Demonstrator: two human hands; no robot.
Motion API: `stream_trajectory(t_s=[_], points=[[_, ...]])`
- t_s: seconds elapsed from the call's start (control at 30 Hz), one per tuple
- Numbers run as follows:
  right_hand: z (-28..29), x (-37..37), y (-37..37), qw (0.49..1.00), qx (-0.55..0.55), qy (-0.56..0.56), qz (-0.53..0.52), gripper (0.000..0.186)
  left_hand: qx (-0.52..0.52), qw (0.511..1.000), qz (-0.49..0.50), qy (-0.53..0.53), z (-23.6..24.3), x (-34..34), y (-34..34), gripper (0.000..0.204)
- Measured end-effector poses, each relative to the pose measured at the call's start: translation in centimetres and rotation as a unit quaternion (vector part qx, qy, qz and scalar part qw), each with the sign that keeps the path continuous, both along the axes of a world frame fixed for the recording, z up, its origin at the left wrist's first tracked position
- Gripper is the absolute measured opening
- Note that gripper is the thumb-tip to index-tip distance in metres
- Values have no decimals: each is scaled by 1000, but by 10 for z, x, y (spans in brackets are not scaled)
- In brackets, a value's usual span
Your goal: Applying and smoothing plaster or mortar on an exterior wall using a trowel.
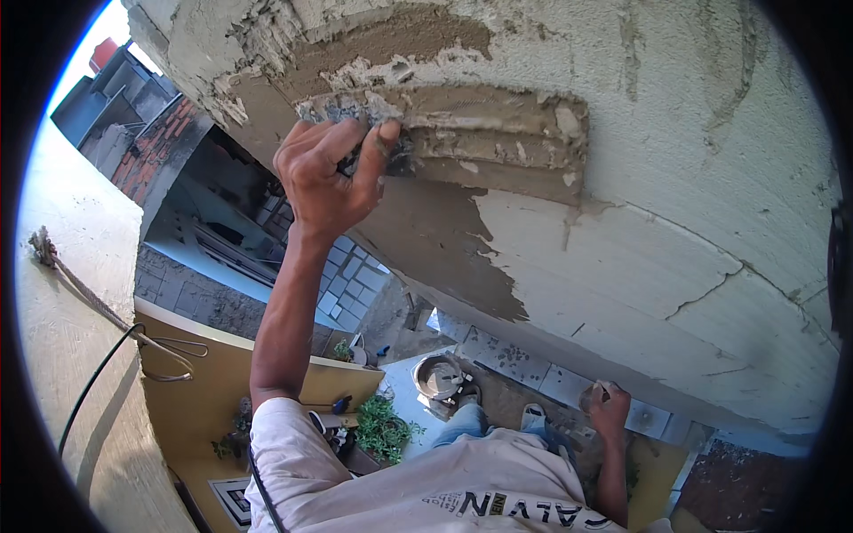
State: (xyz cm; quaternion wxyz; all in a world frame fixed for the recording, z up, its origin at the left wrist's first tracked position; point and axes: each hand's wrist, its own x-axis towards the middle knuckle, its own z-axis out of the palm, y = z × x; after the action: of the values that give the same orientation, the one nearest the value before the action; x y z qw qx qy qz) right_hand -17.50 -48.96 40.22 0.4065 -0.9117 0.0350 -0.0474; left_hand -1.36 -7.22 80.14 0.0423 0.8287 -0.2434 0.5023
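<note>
My left hand (pixel 333 169) is raised against the rough wall, gripping a long rectangular plastering trowel (pixel 493 142) caked in grey-brown mortar, its broad plate lying along the wall. A dark band of wet plaster (pixel 444 240) spreads just below the trowel, beside paler, cracked wall surface (pixel 622 275). My right hand (pixel 609 409) is low at my right side, fingers closed round something small and muddy that I cannot make out. A bucket of grey mix (pixel 439 377) stands down by my feet.
At left are a pale parapet (pixel 75 195) with a rope (pixel 98 302) and black cable over it, and neighbouring brick structures (pixel 160 151). Far below lie paving (pixel 355 284), a green potted plant (pixel 380 426) and a yellow low wall (pixel 213 382). My sandalled feet show beneath me.
</note>
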Motion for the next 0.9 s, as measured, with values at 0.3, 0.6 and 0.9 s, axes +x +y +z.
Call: stream_trajectory(t_s=[0.3,0.6,0.9], points=[[-8,2,17,999,37,-7,-17,22,44,995,-2,90,-74,-12,-16,40],[-8,-10,2,999,16,-20,-20,19,-486,870,-69,52,-69,16,50,49],[-16,-15,4,1000,22,10,-3,22,-232,971,1,59,-114,-11,-20,48]])
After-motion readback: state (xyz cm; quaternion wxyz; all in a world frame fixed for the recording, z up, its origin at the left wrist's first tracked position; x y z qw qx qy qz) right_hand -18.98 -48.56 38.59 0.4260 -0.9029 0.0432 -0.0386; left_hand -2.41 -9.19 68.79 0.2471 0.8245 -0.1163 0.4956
